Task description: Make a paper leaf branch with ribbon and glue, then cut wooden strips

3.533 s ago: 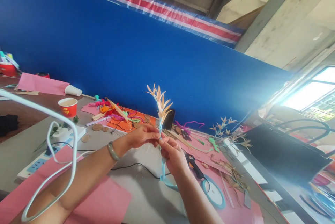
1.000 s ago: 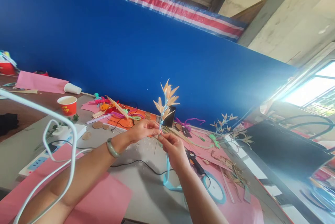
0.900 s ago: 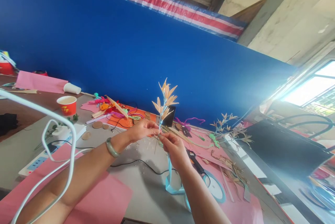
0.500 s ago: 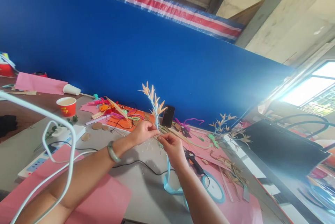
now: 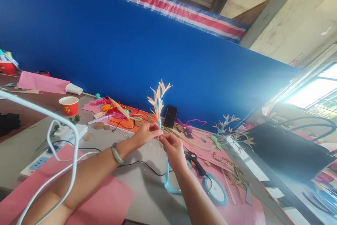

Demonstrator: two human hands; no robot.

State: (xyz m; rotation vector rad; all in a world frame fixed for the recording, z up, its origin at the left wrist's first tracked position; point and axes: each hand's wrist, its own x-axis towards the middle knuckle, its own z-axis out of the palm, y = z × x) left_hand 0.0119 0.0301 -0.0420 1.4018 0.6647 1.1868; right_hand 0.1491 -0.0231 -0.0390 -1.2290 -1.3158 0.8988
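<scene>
An artificial flower stem (image 5: 158,104) with pale peach petals and light blue wrapping stands upright between my hands. My left hand (image 5: 146,132), with a bangle at the wrist, pinches the stem low down. Close against it, my right hand (image 5: 172,149) has thumb and finger pinched on a light blue ribbon (image 5: 166,174) where it meets the stem. The ribbon hangs below in a loop toward its roll (image 5: 215,190) on the table. A thin bare wire end pokes out under the fingers. The exact grip point is hidden by the fingertips.
A black glue gun (image 5: 196,163) lies right of my right hand, its cord crossing the table. A paper cup (image 5: 68,106), a power strip (image 5: 37,164) and a white tube frame (image 5: 75,154) are at left. A phone (image 5: 170,117) leans behind; more flower stems (image 5: 226,126) lie right.
The flower stem has turned between my fingers, and its top now leans slightly right instead of left. Both hands stay pinched together in nearly the same place.
</scene>
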